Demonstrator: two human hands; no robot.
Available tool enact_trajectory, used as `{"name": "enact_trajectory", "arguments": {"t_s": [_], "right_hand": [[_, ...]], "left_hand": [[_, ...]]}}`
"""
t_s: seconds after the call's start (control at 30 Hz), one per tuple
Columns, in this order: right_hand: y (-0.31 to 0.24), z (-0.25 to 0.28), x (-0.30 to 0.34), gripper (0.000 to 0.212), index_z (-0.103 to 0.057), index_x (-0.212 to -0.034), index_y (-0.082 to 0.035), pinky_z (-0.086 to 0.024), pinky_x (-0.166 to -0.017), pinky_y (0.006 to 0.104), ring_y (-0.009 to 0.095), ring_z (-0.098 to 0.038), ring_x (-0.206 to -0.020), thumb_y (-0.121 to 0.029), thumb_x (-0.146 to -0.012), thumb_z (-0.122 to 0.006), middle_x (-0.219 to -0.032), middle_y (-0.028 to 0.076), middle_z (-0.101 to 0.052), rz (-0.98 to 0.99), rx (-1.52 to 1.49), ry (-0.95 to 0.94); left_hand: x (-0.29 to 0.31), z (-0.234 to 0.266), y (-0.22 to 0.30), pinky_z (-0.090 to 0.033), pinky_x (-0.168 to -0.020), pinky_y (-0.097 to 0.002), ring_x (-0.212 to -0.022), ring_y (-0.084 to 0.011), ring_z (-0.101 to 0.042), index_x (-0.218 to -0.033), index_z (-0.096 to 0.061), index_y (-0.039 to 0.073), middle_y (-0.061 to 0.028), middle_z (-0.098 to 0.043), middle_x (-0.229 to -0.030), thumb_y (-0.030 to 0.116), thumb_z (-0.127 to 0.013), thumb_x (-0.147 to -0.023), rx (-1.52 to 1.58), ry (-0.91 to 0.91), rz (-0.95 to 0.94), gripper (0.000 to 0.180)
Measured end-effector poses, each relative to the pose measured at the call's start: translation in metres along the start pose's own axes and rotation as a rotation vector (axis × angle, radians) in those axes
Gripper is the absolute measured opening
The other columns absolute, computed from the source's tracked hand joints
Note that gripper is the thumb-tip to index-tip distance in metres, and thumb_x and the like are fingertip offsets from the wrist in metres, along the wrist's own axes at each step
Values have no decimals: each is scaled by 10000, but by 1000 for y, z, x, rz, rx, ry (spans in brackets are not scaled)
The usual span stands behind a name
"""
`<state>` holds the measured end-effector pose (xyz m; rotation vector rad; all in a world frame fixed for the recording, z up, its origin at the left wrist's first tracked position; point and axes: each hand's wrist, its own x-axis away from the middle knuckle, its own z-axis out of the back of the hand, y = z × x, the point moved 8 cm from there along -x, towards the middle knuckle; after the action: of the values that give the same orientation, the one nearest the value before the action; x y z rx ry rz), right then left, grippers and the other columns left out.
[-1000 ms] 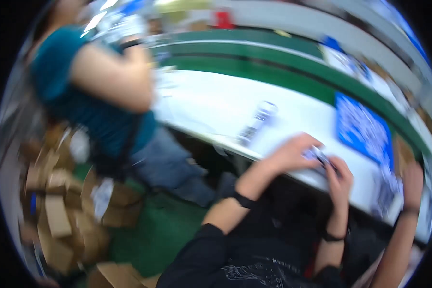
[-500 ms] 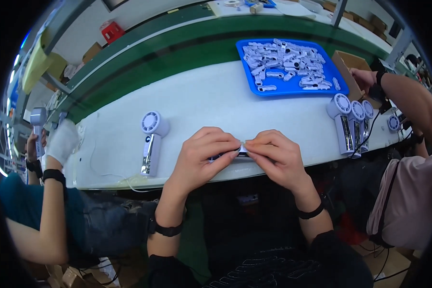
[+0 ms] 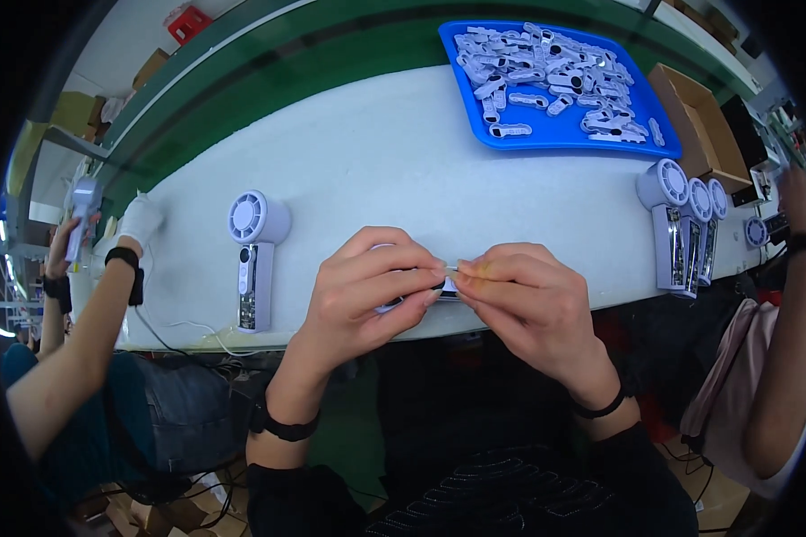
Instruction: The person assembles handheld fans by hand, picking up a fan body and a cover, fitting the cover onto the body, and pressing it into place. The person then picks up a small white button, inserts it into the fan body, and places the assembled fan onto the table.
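Observation:
My left hand and my right hand meet over the table's front edge, with fingertips almost touching. Thumbs and forefingers of both are closed on a small pale piece, too small to identify. Just beneath the fingertips shows a lavender-and-dark part, mostly covered by my hands; its whole shape is hidden. To the left of my left hand, a lavender handheld fan has its handle open, with inner parts showing.
A blue tray of lavender handle covers lies at the far right, beside a cardboard box. Several open-handled fans are at the right. Co-workers sit on both sides; the left one's gloved hand reaches over the table.
The view has shifted, so the tray appears higher. My hands keep their pinch at the same place. The right co-worker's hand has left the box; the left one's gloved hand has moved.

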<state>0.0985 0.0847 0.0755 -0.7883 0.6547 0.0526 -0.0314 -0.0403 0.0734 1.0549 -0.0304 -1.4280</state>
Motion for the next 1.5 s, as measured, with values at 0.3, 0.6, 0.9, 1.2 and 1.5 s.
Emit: {"name": "enact_trajectory", "arguments": {"t_s": [0.3,0.6,0.9,1.2,1.5], "right_hand": [[12,-2,6,280,-824,-1116,-22,-631,-865,363,296,-772,-1029,47,-846,-852,-1101,109,-804,-91,-66,16],[14,-5,14,314,-803,-1135,28,-638,-888,386,329,-772,-1067,77,-829,-849,-1183,172,-787,30,-81,95],[2,-8,19,350,-784,-1157,33,-632,-915,395,338,-762,-1091,65,-815,-854,-1222,167,-778,50,3,64],[3,-9,19,428,-766,-1206,27,-614,-961,424,356,-742,-1140,40,-791,-867,-1264,168,-763,30,104,72],[29,-2,3,461,-735,-1295,7,-593,-992,407,323,-727,-1162,-14,-848,-842,-1293,163,-736,-148,-15,-24]], "left_hand": [[-3,-1,-2,-591,-800,-381,-964,-315,-708,-1053,-798,3,-108,-797,-1048,-20,-857,-772,-14,-62,-41,288],[-5,-1,0,-592,-802,-389,-959,-322,-712,-1046,-794,17,-116,-795,-1059,3,-905,-707,-14,-35,-94,357],[1,-3,4,-603,-810,-371,-1006,-302,-714,-1010,-802,55,-66,-795,-1075,26,-937,-665,-64,5,-118,371],[1,-11,26,-570,-985,-504,-1214,-344,-683,-1018,-794,77,-29,-776,-1201,137,-949,-696,-457,-16,-50,363],[-26,-11,18,-526,-1060,-502,-1248,-343,-649,-1162,-740,82,-58,-750,-1247,157,-936,-727,-476,-143,-5,483]]}}
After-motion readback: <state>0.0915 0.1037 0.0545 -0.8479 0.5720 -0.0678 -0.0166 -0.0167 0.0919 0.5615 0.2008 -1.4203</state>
